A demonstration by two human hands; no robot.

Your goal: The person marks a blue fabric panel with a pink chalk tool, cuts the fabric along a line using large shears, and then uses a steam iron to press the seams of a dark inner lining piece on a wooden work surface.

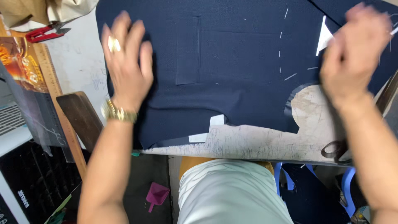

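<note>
While the left hand (126,62) lies spread flat on the navy cloth (232,66), the blurred right hand (356,49) pinches its edge; scissors (336,150) sit half hidden under that forearm.

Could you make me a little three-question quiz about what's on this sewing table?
1. True or false: the left hand lies flat on the navy cloth.
2. Which tool lies at the table's top left corner? A) red snips B) a green iron C) a yellow tape
3. Fill in: the right hand rests at the cloth's ___ edge, near a white paper piece.

Key
1. True.
2. A, the red snips, above the wooden ruler.
3. Right.
</note>
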